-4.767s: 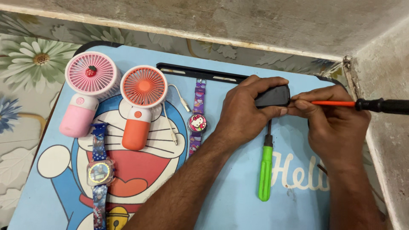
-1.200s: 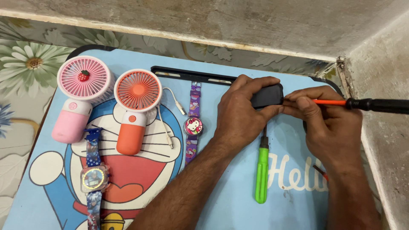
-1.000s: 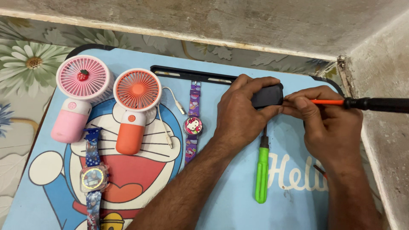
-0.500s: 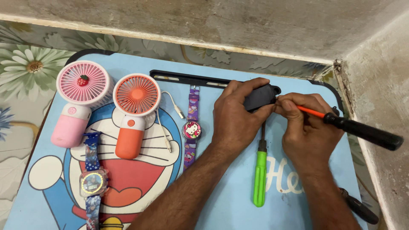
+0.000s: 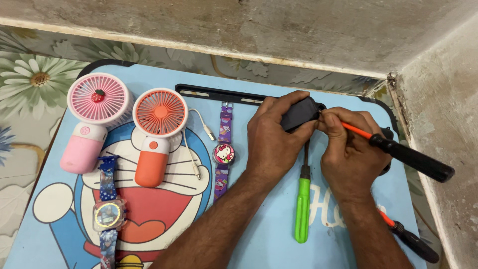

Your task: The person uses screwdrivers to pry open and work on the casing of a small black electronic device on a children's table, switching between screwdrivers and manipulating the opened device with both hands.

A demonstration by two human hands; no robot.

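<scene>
2 handheld fans lie at the upper left of the frame, a pink fan [image 5: 92, 117] and an orange fan [image 5: 157, 132], with 2 wristwatches: a purple watch [image 5: 224, 149] near centre and a blue watch [image 5: 107, 214] at lower left. There are 3 screwdrivers: a green-handled screwdriver [image 5: 302, 209] lying at lower centre, 1 black-handled one [image 5: 411, 241] at lower right, and the held screwdriver [image 5: 398, 152].

All rest on a blue cartoon-printed table [image 5: 259, 239] over flowered flooring, against rough plaster walls meeting at the upper right.

The left hand [image 5: 274, 142] is closed around a small black device [image 5: 298, 113], right of centre. The right hand [image 5: 351, 154] grips the held screwdriver, whose long axis runs from the lower right up-left, tip touching the device.
</scene>
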